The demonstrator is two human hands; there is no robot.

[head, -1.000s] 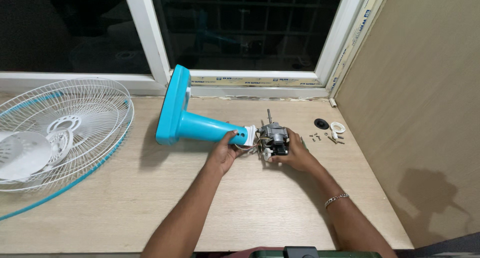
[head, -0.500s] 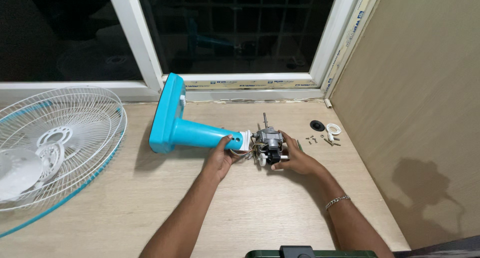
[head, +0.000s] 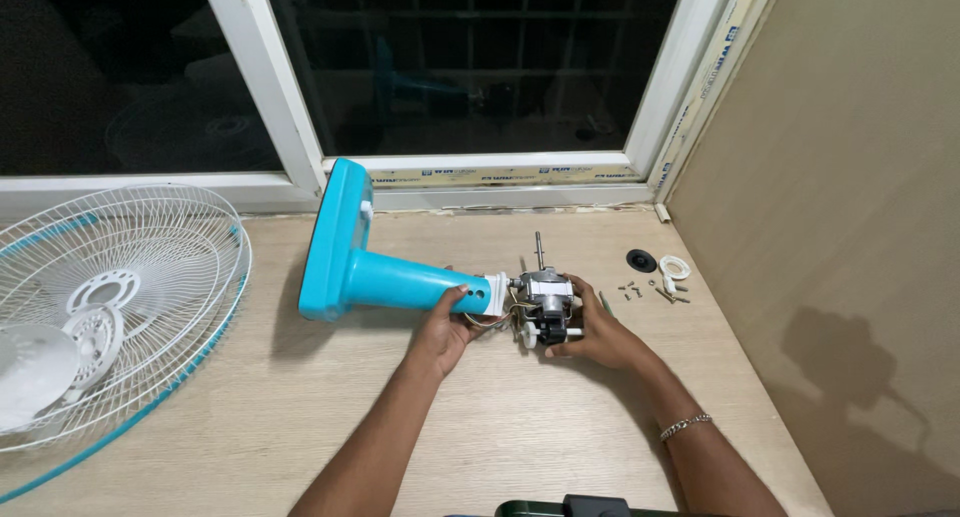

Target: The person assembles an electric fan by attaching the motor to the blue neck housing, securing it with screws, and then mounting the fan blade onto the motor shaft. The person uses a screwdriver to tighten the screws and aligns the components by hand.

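Observation:
A turquoise fan stand [head: 372, 262] lies on its side on the wooden table [head: 520, 417], its flat base toward the window. My left hand [head: 442, 332] grips the narrow neck end of the stand. At that end sits a bare grey fan motor [head: 545, 297] with its shaft pointing away from me and loose wires between it and the neck. My right hand [head: 600, 335] holds the motor from the right side, with a bracelet on that wrist.
White wire fan guards [head: 110, 297] with a turquoise rim lie at the left. Small screws [head: 632, 291], a black round cap [head: 641, 261] and a white ring [head: 675, 268] lie right of the motor. A brown panel wall stands on the right, and a window runs behind.
Both hands kept their grips on stand and motor. The motor has shifted slightly between frames, and the view moved a little.

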